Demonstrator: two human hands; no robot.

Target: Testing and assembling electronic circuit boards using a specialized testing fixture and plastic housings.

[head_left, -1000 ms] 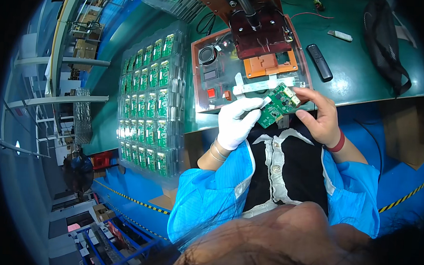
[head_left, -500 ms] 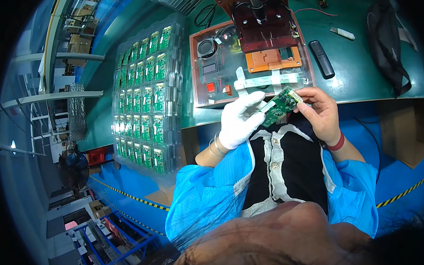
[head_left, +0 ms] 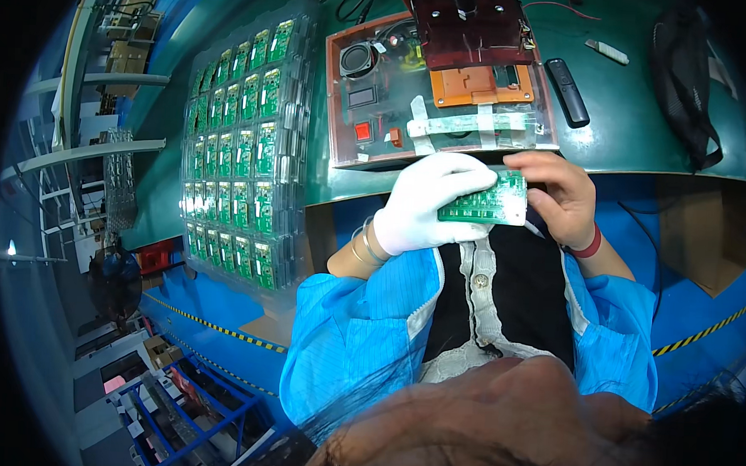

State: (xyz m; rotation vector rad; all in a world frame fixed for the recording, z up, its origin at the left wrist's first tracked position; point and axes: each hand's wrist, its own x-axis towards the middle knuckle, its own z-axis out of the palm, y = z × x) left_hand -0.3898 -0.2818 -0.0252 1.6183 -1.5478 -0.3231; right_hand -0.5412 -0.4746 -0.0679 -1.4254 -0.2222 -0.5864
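A green circuit board (head_left: 492, 203) is held in front of my chest, just off the table's near edge. My left hand (head_left: 433, 198), in a white glove, grips it by its left end, fingers above and thumb below. Bare, with a red band at the wrist, my right hand (head_left: 562, 195) is at the board's right end; its fingers are bent and apart, and the board seems free of them. Beyond the hands stands an orange-framed test box (head_left: 385, 154) with a clear cover, a red button (head_left: 362, 131) and an orange fixture plate (head_left: 446, 90) under a dark red press head (head_left: 473, 37).
Left on the green table (head_left: 174, 128), a stack of clear plastic trays (head_left: 297, 159) holds rows of green boards. To the right of the box lie a black remote-like device (head_left: 567, 93), a white-handled cutter (head_left: 607, 52) and a black mesh bag (head_left: 687, 88).
The board has been turned from a slant to nearly level, another face now showing. My left hand has moved further over it, while my right fingers have loosened from its end.
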